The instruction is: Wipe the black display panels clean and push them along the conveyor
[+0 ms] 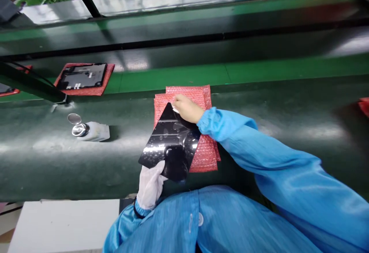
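Observation:
A glossy black panel [170,141], thin and reflective, is held tilted above a stack of red bubble-wrap sheets [205,153]. My left hand [150,184], in a white glove, grips its near left edge, thumb on top and fingers underneath. At the far edge, my bare right hand [187,107] is closed on a small white piece, probably a cloth or wipe, pressed near the panel's corner. Its fingertips are partly hidden. To the left stands a whitish bottle [98,131] with a metal pump top and its round lid flipped up.
A dark laptop-like part [83,77] lies on red bubble wrap at the back left, beside a dark green post [31,82]. Another wrapped part [5,88] sits at the left edge. More red wrap [364,106] shows at the right edge. The green bench [282,114] has a raised ledge behind.

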A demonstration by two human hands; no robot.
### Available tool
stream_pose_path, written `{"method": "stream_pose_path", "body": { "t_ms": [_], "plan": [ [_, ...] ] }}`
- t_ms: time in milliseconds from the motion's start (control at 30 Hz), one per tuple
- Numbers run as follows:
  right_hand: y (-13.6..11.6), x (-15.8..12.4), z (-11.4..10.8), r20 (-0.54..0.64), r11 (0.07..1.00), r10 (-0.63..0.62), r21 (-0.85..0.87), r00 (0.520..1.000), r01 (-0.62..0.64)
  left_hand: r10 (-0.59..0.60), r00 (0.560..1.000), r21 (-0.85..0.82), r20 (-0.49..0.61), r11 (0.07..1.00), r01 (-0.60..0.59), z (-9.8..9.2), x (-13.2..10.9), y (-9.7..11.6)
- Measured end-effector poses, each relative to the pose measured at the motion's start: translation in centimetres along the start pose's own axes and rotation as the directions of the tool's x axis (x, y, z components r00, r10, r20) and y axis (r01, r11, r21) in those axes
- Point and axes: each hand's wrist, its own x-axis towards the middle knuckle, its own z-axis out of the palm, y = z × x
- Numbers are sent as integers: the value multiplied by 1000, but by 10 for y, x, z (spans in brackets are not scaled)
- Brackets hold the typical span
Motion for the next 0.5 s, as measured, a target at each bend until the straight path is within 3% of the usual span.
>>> {"method": "stream_pose_path", "body": {
  "t_ms": [67,133,267,333,400,500],
  "plan": [
    [-12,23,5,53,997,-74,-7,996,74,0,1000,-20,-28,1000,0,2,-1,-1],
    [-34,24,15,92,992,-125,-14,988,126,-7,998,-33,-58,999,5,4,-2,-3],
    [-84,-16,39,156,944,-330,25,931,330,6,997,-85,-71,996,-12,3,0,-10],
    [-85,-31,40,176,902,-431,61,885,427,26,998,-108,-48,994,-31,0,1,-14],
    [-64,-29,30,150,915,-402,57,903,398,19,999,-106,-27,994,-22,-2,0,-16],
    [-29,-10,16,-32,993,-120,-23,992,119,-22,1000,-93,-20,995,20,-2,-1,-16]
  ]
}}
